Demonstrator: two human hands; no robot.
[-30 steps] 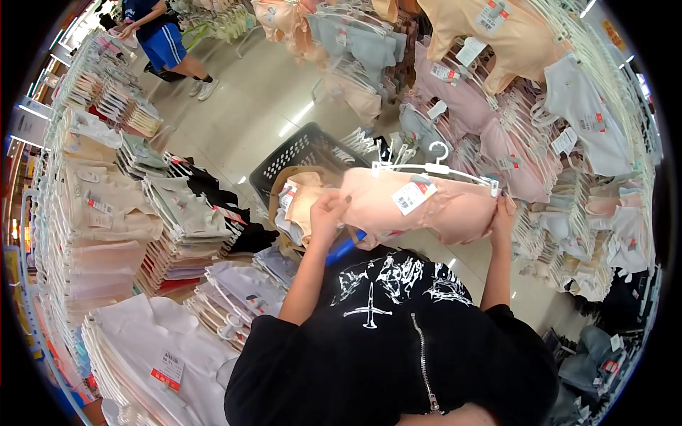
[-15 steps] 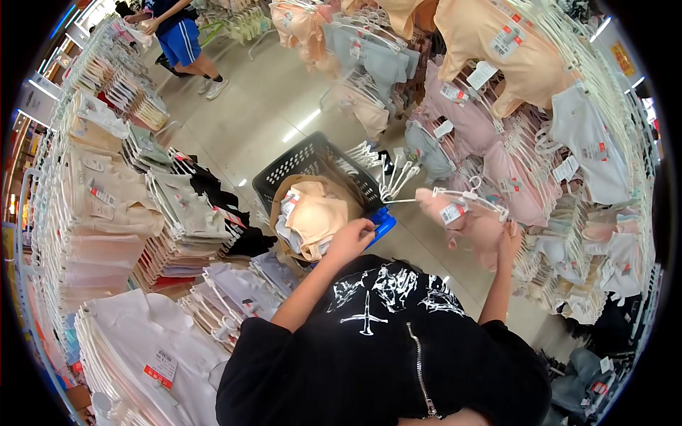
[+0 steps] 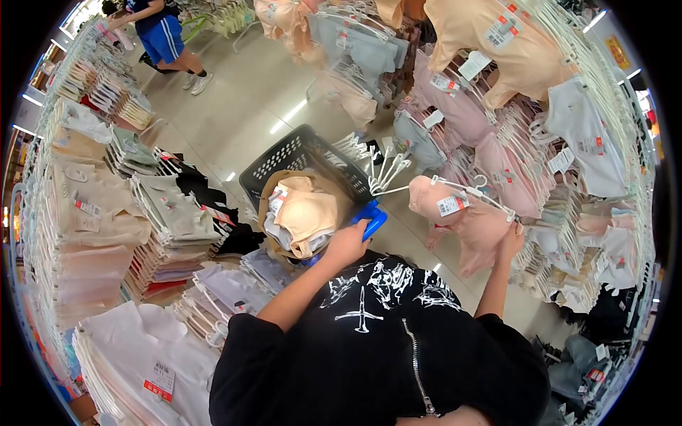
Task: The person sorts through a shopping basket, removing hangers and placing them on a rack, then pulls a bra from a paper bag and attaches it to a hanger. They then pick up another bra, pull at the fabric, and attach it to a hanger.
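Note:
My left hand [image 3: 347, 243] is closed on the blue handle [image 3: 374, 219] of a dark grey shopping basket [image 3: 284, 162]. Inside the basket stands a brown paper bag [image 3: 266, 201] holding a beige bra [image 3: 307, 211], with pale grey fabric beneath it. Out to the right, my right hand [image 3: 510, 243] pinches the edge of a pink bra [image 3: 483, 231]. That bra hangs from a white hanger [image 3: 469, 189] and carries a white and red price tag [image 3: 452, 205]. Several bare white hangers [image 3: 387, 174] stick out at the basket's right edge.
Racks of pastel bras [image 3: 515, 167] crowd the right side. On the left are stacked rows of hanging underwear [image 3: 96, 206] and white garments [image 3: 142, 348] nearer me. A person in blue shorts [image 3: 160, 41] stands in the aisle [image 3: 241, 106] at the far left.
My left hand's fingers have closed further around the blue handle, which now stands more upright. The pink bra has turned a little and shows more of its front.

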